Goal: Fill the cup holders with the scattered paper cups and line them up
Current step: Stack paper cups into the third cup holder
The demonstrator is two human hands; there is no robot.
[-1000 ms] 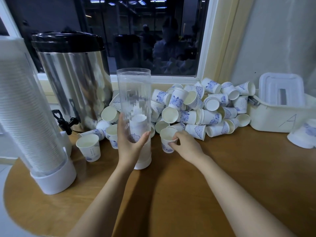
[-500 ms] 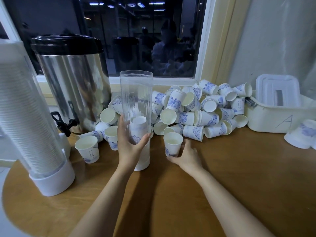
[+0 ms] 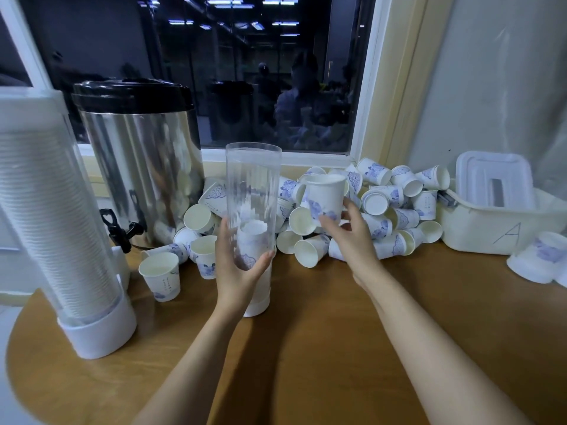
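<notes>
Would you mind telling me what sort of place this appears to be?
Probably a workplace drinks station: a steel urn with a tap stands on a wooden counter by a window, beside a heap of paper cups and a full cup holder.

Two bare, slender forearms (image 3: 196,357), with a bare left grip (image 3: 236,271) and right grip (image 3: 352,237).

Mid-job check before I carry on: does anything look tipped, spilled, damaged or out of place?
Only the paper cups: most lie tumbled in a heap under the window, and a couple sit upside down by the white bin. The clear holder stands upright. No spill shows.
</notes>
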